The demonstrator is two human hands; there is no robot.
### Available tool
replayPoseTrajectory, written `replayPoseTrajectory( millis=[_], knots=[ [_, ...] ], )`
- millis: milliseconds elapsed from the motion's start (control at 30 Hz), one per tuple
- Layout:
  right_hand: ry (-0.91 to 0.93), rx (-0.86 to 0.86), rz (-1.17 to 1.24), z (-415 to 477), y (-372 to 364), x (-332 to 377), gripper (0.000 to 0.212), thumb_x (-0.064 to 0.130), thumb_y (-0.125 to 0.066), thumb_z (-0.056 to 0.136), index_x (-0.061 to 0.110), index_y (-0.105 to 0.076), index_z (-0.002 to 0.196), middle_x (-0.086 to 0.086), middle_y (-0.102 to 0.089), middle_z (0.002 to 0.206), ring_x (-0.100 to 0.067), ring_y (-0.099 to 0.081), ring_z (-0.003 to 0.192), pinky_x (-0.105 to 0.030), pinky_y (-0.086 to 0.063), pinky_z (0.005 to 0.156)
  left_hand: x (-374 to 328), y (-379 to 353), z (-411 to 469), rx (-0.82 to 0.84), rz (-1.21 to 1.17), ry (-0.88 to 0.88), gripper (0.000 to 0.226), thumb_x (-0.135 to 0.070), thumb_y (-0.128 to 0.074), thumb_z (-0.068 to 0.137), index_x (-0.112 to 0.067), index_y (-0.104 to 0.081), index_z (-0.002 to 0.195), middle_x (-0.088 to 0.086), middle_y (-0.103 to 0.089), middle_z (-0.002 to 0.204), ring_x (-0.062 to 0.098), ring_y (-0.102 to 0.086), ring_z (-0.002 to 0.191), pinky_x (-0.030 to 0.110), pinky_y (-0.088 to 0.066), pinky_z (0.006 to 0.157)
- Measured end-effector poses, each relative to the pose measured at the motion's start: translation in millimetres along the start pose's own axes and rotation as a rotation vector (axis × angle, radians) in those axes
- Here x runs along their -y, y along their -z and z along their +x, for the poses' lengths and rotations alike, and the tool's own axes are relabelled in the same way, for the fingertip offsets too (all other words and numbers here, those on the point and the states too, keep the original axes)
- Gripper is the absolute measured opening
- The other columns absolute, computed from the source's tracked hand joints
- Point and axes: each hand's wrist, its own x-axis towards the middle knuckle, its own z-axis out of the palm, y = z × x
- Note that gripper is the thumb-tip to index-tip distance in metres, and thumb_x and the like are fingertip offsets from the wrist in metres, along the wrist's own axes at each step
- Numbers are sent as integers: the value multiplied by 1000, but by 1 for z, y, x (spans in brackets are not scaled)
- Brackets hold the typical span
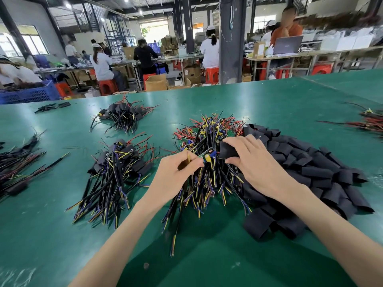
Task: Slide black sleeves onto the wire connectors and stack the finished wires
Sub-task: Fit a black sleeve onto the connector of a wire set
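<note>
1. While the left hand [178, 172] curls over the wire heap [209, 131], its thumb and forefinger pinch a wire [188, 157] just behind its board [208, 155]. The other fingers are folded under and mostly hidden.
2. The right hand [252, 162] grips a sleeve [228, 151] between thumb and fingers. The fingers lie close together over the top, and most of the thumb is hidden below.
3. The sleeve's end faces the board and sits just beside it. Whether the two touch cannot be told.
4. The board carries small yellow and blue parts, too small to make out further.
5. The heap of bare wires lies on the table [62, 224] under both hands, which cover its near middle. The left wrist hides part of its trailing ends.
6. The sleeve pile [310, 172] lies right of the heap and touches it. The right forearm crosses the pile and hides a strip of it.
7. Two stacks of sleeved wires lie left of the heap, a near stack [122, 162] and a far stack [124, 114], apart from each other.
8. Another bundle [14, 162] is cut off at the left edge, and a red bundle [371, 121] at the right edge.
9. A blue crate [29, 94] at the table's far left is also cut off. The people [101, 63] at the benches beyond are blurred.
</note>
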Motion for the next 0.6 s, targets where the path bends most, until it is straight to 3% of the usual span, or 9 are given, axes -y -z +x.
replayPoseTrajectory(
  millis=[100,233,333,467,533,600],
  knots=[
    [25,11,-28,1,2,2,45,30,-59,85,1,-56,119,-10,-66,108,-31,-60,91,-36,-33,83,1,1,-1,15,-12,0,20,-29,-60,91,-22,-67,73,-11,-35,48,4,-27,46,17,-21,48],
    [25,-20,78,2,4,6,42,18,-68,81,-2,-58,116,-14,-65,111,-34,-62,95,-33,-35,90,0,3,-1,13,-17,4,23,-28,-60,92,-20,-65,71,-10,-31,46,6,-24,47,20,-20,49],
    [-20,-10,172,2,6,10,41,12,-67,82,-4,-55,119,-17,-59,110,-36,-59,90,-27,-34,82,-1,4,-1,5,-28,-4,23,-27,-59,92,-19,-65,72,-10,-30,46,5,-24,47,19,-20,49],
    [39,73,46,2,3,6,44,22,-60,88,1,-53,126,-12,-57,116,-31,-56,103,-34,-38,94,-3,3,-2,12,-44,-7,23,-24,-59,93,-13,-64,73,-10,-31,45,5,-25,47,20,-21,50],
    [4,13,77,2,3,6,39,25,-60,86,4,-59,120,-11,-60,113,-33,-56,105,-40,-40,96,-4,4,-2,19,-49,-1,23,-22,-59,93,-11,-64,73,-11,-32,45,5,-25,48,21,-21,51],
    [10,-68,65,2,3,6,40,32,-55,86,5,-62,115,-8,-63,110,-29,-53,111,-38,-36,98,-4,4,-2,25,-51,0,23,-22,-59,93,-11,-63,74,-11,-32,45,5,-25,48,21,-21,52]
  ],
)
